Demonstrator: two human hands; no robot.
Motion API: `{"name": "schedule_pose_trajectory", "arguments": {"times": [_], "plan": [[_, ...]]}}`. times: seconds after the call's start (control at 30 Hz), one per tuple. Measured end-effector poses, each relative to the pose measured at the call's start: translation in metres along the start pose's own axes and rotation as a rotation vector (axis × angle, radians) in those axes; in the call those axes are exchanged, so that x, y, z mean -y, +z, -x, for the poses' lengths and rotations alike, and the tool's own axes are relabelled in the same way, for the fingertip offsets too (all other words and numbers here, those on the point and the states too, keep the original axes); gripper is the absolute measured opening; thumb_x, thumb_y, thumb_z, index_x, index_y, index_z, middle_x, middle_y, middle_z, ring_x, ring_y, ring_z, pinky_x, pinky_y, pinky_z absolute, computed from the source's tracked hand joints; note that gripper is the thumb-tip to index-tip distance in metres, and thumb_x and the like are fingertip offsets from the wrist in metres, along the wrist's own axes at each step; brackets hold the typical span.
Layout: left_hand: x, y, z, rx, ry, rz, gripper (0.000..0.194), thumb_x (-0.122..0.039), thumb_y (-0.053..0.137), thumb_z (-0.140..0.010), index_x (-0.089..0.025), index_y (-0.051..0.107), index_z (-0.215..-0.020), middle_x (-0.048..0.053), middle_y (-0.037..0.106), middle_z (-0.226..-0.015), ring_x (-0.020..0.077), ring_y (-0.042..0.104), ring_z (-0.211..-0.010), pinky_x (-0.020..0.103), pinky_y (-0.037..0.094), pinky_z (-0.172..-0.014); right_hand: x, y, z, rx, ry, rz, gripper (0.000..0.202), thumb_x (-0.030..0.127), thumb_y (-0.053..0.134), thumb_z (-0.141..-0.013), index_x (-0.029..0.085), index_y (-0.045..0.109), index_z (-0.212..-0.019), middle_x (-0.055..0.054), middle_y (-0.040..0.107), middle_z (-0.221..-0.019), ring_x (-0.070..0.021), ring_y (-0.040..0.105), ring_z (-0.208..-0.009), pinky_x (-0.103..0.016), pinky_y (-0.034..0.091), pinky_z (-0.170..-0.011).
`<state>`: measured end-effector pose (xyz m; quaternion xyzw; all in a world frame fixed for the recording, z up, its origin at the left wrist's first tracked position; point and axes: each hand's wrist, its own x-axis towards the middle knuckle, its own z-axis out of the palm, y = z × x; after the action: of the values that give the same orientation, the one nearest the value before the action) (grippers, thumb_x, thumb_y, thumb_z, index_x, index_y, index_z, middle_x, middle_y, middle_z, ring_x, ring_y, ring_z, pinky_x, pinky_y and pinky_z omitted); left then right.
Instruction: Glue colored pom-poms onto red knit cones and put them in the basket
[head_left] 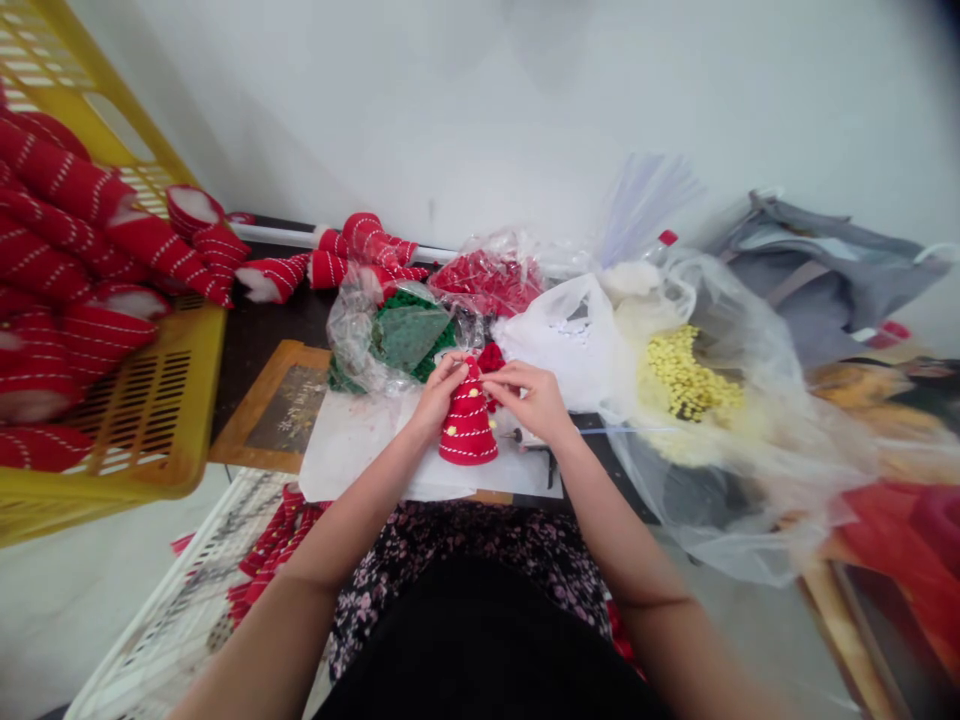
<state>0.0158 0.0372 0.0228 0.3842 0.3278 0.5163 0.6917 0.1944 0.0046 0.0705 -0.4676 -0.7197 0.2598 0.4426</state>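
Observation:
A red cone with white dashed stripes and small yellow pieces (469, 428) stands upright over white paper (341, 450). My left hand (444, 388) grips the cone near its top from the left. At the right of the tip, my right hand (531, 395) is closed in a pinch; what its fingertips hold, if anything, is too small to name. A glue gun (529, 438) lies just right of the cone, partly under my right wrist. Dark red pieces (491, 358) sit behind the cone.
A yellow basket (169, 400) of striped red cones stands left, a white basket (161, 600) below it. Behind my hands are bags of green pieces (412, 335) and red pieces (491, 283). Yellow beads (690, 375) fill a clear bag at right; a grey bag (817, 270) lies beyond.

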Motion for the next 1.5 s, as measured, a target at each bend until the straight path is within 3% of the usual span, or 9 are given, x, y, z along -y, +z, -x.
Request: {"name": "schedule_pose_trajectory", "arguments": {"times": [0.13, 0.3, 0.4, 0.63, 0.7, 0.77, 0.93, 1.23, 1.5], "plan": [[-0.001, 0.001, 0.000, -0.007, -0.026, 0.043, 0.033, -0.043, 0.082, -0.081, -0.025, 0.063, -0.101, -0.002, 0.069, -0.088, 0.0146, 0.063, -0.070, 0.026, 0.050, -0.068, -0.019, -0.015, -0.003, -0.130, 0.134, 0.210, 0.027, 0.021, 0.064, -0.090, 0.020, 0.083, -0.109, 0.000, 0.068, -0.071, -0.0180, 0.061, -0.065, -0.032, 0.054, -0.071], [-0.007, -0.001, 0.001, -0.032, -0.046, 0.070, 0.032, -0.042, 0.083, -0.079, -0.025, 0.063, -0.099, -0.002, 0.070, -0.087, 0.0159, 0.063, -0.071, 0.027, 0.050, -0.068, -0.042, -0.017, -0.002, -0.048, 0.116, 0.304, 0.040, 0.014, 0.055, -0.085, 0.019, 0.080, -0.115, -0.010, 0.075, -0.109, -0.0208, 0.071, -0.082, -0.034, 0.059, -0.076], [-0.011, -0.005, 0.001, -0.061, -0.051, 0.084, 0.035, -0.043, 0.083, -0.078, -0.026, 0.062, -0.100, -0.003, 0.069, -0.086, 0.0158, 0.061, -0.067, 0.027, 0.049, -0.065, -0.041, -0.020, 0.000, -0.097, 0.179, 0.368, 0.029, 0.020, 0.056, -0.089, 0.020, 0.080, -0.104, -0.008, 0.077, -0.094, -0.0207, 0.069, -0.074, -0.034, 0.059, -0.077], [-0.013, -0.004, 0.001, -0.057, -0.080, 0.107, 0.037, -0.042, 0.083, -0.077, -0.026, 0.061, -0.101, -0.003, 0.069, -0.083, 0.0148, 0.061, -0.064, 0.027, 0.048, -0.062, -0.037, -0.094, -0.009, -0.638, 0.196, 0.623, 0.033, 0.037, 0.053, -0.100, 0.015, 0.077, -0.110, -0.012, 0.077, -0.093, -0.0230, 0.068, -0.075, -0.036, 0.057, -0.077], [-0.014, -0.002, 0.002, -0.051, -0.079, 0.117, 0.038, -0.041, 0.085, -0.076, -0.025, 0.061, -0.100, -0.004, 0.068, -0.082, 0.0139, 0.061, -0.064, 0.026, 0.049, -0.063, -0.050, -0.115, -0.019, -0.520, 0.356, 0.736, 0.033, 0.028, 0.051, -0.098, 0.013, 0.077, -0.111, -0.015, 0.080, -0.099, -0.0255, 0.072, -0.083, -0.039, 0.057, -0.085], [-0.014, -0.001, 0.002, -0.044, -0.078, 0.127, 0.038, -0.041, 0.085, -0.076, -0.025, 0.061, -0.100, -0.004, 0.068, -0.081, 0.0135, 0.062, -0.064, 0.025, 0.049, -0.062, -0.066, -0.123, -0.029, -0.233, 0.489, 0.822, 0.034, 0.020, 0.052, -0.095, 0.012, 0.079, -0.112, -0.016, 0.082, -0.104, -0.0281, 0.075, -0.092, -0.040, 0.056, -0.090], [-0.015, -0.001, 0.003, -0.043, -0.067, 0.119, 0.036, -0.041, 0.085, -0.078, -0.025, 0.061, -0.100, -0.004, 0.069, -0.081, 0.0136, 0.063, -0.064, 0.025, 0.050, -0.062, -0.093, -0.099, -0.040, 0.102, 0.505, 0.823, 0.035, 0.008, 0.063, -0.083, 0.018, 0.085, -0.107, -0.010, 0.085, -0.110, -0.0251, 0.076, -0.105, -0.029, 0.053, -0.092], [-0.013, -0.001, 0.001, -0.053, -0.082, 0.104, 0.037, -0.041, 0.085, -0.076, -0.025, 0.061, -0.100, -0.004, 0.068, -0.082, 0.0136, 0.061, -0.062, 0.025, 0.049, -0.060, -0.098, -0.094, -0.030, 0.138, 0.551, 0.912, 0.036, 0.011, 0.066, -0.084, 0.023, 0.085, -0.112, -0.013, 0.083, -0.118, -0.0286, 0.076, -0.110, -0.033, 0.054, -0.092], [-0.012, -0.002, 0.002, -0.021, -0.069, 0.116, 0.037, -0.042, 0.084, -0.078, -0.024, 0.060, -0.099, -0.002, 0.071, -0.087, 0.0149, 0.064, -0.068, 0.026, 0.050, -0.064, -0.077, -0.105, -0.023, -0.050, 0.461, 0.893, 0.035, 0.022, 0.060, -0.095, 0.013, 0.082, -0.121, -0.018, 0.081, -0.115, -0.0308, 0.076, -0.103, -0.041, 0.055, -0.098]]}}
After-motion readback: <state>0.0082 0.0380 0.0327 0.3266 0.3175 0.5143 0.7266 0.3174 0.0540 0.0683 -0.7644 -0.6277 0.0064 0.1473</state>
